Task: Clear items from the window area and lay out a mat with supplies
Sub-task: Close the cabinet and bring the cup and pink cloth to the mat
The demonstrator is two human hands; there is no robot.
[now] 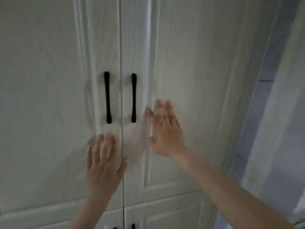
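Both flat, open hands, the left hand [103,162] and right hand [166,131], reach toward the shut cupboard doors [189,63], holding nothing, so next each probably needs a black handle [107,97].

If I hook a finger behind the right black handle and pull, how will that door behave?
The right handle is a slim rigid bar, so it likely won't flex, though its smooth finish may be slippery. The right door is tall and panelled, so it probably swings stiffly as one piece. Both the right hand and left hand are flat and blurred, gripping nothing.
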